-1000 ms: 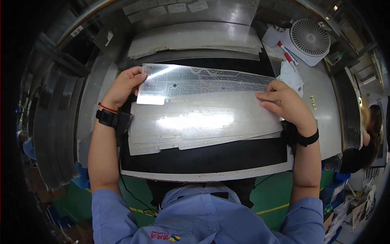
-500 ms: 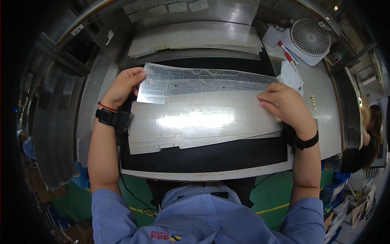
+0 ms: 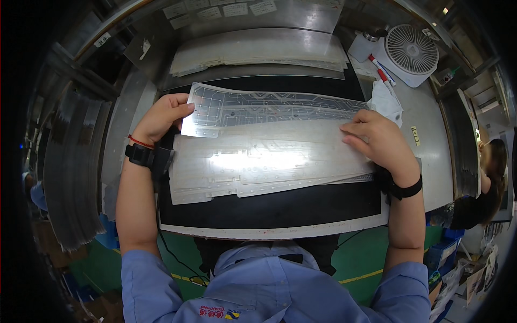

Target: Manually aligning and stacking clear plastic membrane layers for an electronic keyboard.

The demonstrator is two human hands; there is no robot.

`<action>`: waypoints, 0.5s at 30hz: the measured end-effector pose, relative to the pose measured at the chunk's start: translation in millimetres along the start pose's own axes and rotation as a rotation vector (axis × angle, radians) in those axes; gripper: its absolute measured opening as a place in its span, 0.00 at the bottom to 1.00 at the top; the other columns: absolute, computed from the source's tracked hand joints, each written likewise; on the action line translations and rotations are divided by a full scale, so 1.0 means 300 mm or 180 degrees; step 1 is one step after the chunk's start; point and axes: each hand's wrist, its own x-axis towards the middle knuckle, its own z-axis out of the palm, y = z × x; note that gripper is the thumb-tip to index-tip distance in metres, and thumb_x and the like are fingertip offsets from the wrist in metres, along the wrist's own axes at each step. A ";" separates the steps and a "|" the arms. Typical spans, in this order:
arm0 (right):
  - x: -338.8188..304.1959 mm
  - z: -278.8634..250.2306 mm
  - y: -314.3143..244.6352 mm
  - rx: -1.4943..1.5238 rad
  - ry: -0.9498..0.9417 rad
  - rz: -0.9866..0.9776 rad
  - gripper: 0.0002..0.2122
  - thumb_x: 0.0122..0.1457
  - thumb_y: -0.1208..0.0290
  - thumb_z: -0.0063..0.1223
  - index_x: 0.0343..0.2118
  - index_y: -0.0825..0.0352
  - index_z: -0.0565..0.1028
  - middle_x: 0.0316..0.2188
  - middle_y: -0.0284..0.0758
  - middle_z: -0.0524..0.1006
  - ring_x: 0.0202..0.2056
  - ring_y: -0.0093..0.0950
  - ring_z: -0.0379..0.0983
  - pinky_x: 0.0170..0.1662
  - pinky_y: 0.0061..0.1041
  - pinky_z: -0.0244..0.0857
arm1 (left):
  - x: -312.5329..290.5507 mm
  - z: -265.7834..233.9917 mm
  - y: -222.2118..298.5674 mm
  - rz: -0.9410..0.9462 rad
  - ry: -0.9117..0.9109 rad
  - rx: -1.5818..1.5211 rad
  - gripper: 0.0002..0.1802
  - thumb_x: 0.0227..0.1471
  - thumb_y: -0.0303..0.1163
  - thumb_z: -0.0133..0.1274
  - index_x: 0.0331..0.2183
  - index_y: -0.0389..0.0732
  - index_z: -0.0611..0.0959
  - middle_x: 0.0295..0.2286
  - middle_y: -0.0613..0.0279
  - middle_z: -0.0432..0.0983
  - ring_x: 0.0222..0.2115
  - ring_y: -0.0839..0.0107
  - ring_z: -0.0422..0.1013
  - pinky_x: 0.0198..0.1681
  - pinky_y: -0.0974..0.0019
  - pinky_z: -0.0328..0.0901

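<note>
A clear film sheet [image 3: 269,107] printed with circuit lines and dots stretches across the far part of the black mat. Its left end is slightly raised, pinched between the thumb and fingers of my left hand [image 3: 165,115]. At the other end my right hand [image 3: 379,141] has thumb and fingertips closed together, seemingly on the film's near edge; exactly which layer they grip is hard to see. Below the film, nearer to me, lies a loose, uneven pile of whitish translucent sheets [image 3: 215,177], with a bright glare across its middle.
The black mat [image 3: 301,212] covers the bench. A second pile of sheets [image 3: 258,51] lies at the back. A white fan [image 3: 412,51], a red marker [image 3: 378,68] and a crumpled white cloth [image 3: 386,99] sit at right. Tall sheet stacks [image 3: 75,167] stand at left. Another person [image 3: 479,199] is far right.
My left hand has shifted its thumb slightly on the film, and the film's left end now catches more glare. The right hand stays almost in place.
</note>
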 end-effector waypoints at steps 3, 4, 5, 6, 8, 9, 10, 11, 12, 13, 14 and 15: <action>0.005 -0.006 0.012 0.0148 -0.0076 0.0014 0.10 0.51 0.66 0.58 0.33 0.65 0.81 0.30 0.36 0.75 0.33 0.35 0.73 0.36 0.30 0.67 | -0.007 -0.006 0.003 0.0042 -0.0003 0.0011 0.15 0.58 0.36 0.50 0.44 0.38 0.79 0.28 0.71 0.77 0.23 0.88 0.69 0.25 0.83 0.64; 0.006 -0.012 0.022 0.0204 -0.0115 0.0034 0.10 0.51 0.67 0.58 0.33 0.65 0.81 0.31 0.37 0.75 0.34 0.35 0.73 0.36 0.29 0.67 | -0.007 -0.009 0.005 0.0082 -0.0033 -0.0029 0.15 0.58 0.35 0.50 0.44 0.38 0.78 0.29 0.71 0.77 0.23 0.88 0.69 0.25 0.83 0.64; 0.005 -0.009 0.041 0.0278 0.0322 0.0096 0.10 0.51 0.66 0.58 0.35 0.65 0.80 0.31 0.36 0.75 0.34 0.34 0.73 0.36 0.29 0.67 | -0.006 -0.013 0.007 0.0121 -0.0063 -0.0070 0.15 0.59 0.35 0.49 0.45 0.38 0.77 0.29 0.70 0.77 0.23 0.88 0.69 0.25 0.83 0.64; 0.003 0.003 0.071 0.0352 0.0759 0.0159 0.11 0.52 0.66 0.58 0.38 0.64 0.79 0.31 0.36 0.75 0.34 0.33 0.73 0.36 0.28 0.66 | 0.002 -0.014 -0.001 0.0188 0.0101 -0.0199 0.15 0.59 0.34 0.49 0.45 0.38 0.77 0.30 0.70 0.77 0.23 0.88 0.68 0.25 0.83 0.63; 0.002 0.022 0.125 0.0481 0.1442 0.0537 0.14 0.54 0.66 0.57 0.42 0.64 0.77 0.32 0.35 0.76 0.34 0.30 0.73 0.37 0.27 0.66 | 0.022 -0.015 -0.025 0.0317 0.0438 -0.0461 0.14 0.60 0.33 0.48 0.46 0.38 0.76 0.31 0.68 0.77 0.23 0.88 0.67 0.24 0.84 0.62; 0.003 0.027 0.150 0.0534 0.1688 0.0860 0.15 0.55 0.66 0.56 0.45 0.64 0.76 0.32 0.34 0.76 0.35 0.29 0.73 0.37 0.26 0.66 | 0.022 -0.026 -0.027 0.0325 0.0461 -0.0459 0.14 0.60 0.33 0.47 0.45 0.38 0.75 0.31 0.68 0.77 0.22 0.88 0.67 0.23 0.84 0.61; 0.005 0.029 0.166 0.0585 0.1936 0.1182 0.16 0.56 0.65 0.56 0.47 0.64 0.75 0.32 0.33 0.77 0.35 0.27 0.73 0.37 0.25 0.66 | 0.018 -0.044 -0.028 0.0335 0.0486 -0.0456 0.13 0.60 0.33 0.47 0.45 0.38 0.75 0.31 0.67 0.77 0.22 0.88 0.66 0.23 0.84 0.60; 0.007 0.028 0.178 0.1255 0.1831 0.1474 0.17 0.57 0.66 0.54 0.49 0.65 0.73 0.32 0.32 0.77 0.34 0.25 0.73 0.37 0.24 0.66 | 0.016 -0.057 -0.029 0.0345 0.0510 -0.0453 0.13 0.61 0.32 0.46 0.45 0.38 0.75 0.31 0.66 0.77 0.22 0.87 0.66 0.22 0.84 0.60; 0.008 0.026 0.186 0.1927 0.1709 0.1759 0.17 0.58 0.66 0.53 0.50 0.66 0.72 0.32 0.32 0.77 0.34 0.24 0.73 0.36 0.22 0.66 | 0.016 -0.065 -0.032 0.0374 0.0568 -0.0482 0.13 0.61 0.32 0.46 0.45 0.38 0.75 0.31 0.66 0.77 0.22 0.87 0.65 0.22 0.84 0.59; 0.009 0.024 0.189 0.2595 0.1567 0.2034 0.18 0.59 0.66 0.52 0.51 0.67 0.70 0.32 0.31 0.77 0.34 0.22 0.73 0.36 0.21 0.66 | 0.015 -0.069 -0.035 0.0403 0.0627 -0.0516 0.13 0.61 0.32 0.46 0.45 0.38 0.74 0.32 0.65 0.77 0.21 0.87 0.65 0.21 0.84 0.59; 0.007 0.020 0.186 0.2886 0.1410 0.2039 0.17 0.60 0.67 0.51 0.51 0.68 0.70 0.32 0.31 0.77 0.33 0.21 0.73 0.36 0.19 0.66 | 0.016 -0.070 -0.037 0.0432 0.0686 -0.0550 0.13 0.61 0.33 0.46 0.45 0.38 0.74 0.32 0.65 0.77 0.21 0.87 0.64 0.21 0.84 0.58; 0.007 0.015 0.177 0.3176 0.1247 0.2040 0.17 0.60 0.68 0.50 0.50 0.69 0.70 0.32 0.31 0.77 0.32 0.20 0.73 0.35 0.18 0.66 | 0.016 -0.070 -0.039 0.0457 0.0697 -0.0581 0.12 0.61 0.33 0.46 0.45 0.38 0.74 0.32 0.64 0.77 0.21 0.87 0.65 0.21 0.84 0.59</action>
